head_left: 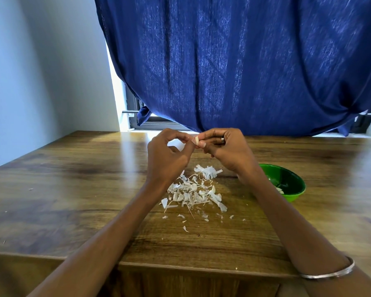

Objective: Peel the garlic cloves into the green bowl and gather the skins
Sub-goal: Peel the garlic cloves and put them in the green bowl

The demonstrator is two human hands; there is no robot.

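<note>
- Bangle point(328, 273) sat on right forearm, nearest camera, at table point(73, 189) front edge.
- Garlic skins point(194, 192) lay in loose pile on table, between both forearms; a few unpeeled cloves seemed mixed in, hard to tell.
- Green bowl point(291, 183) stood just right of skin pile, partly hidden by right forearm, pale peeled pieces inside.
- Left hand point(167, 155) and right hand point(225, 151) were raised beyond skin pile, fingertips curled, both pinching one garlic clove point(196, 139).
- Ring point(222, 140) showed on right hand.
- Blue curtain point(244, 61) hung behind table.
</note>
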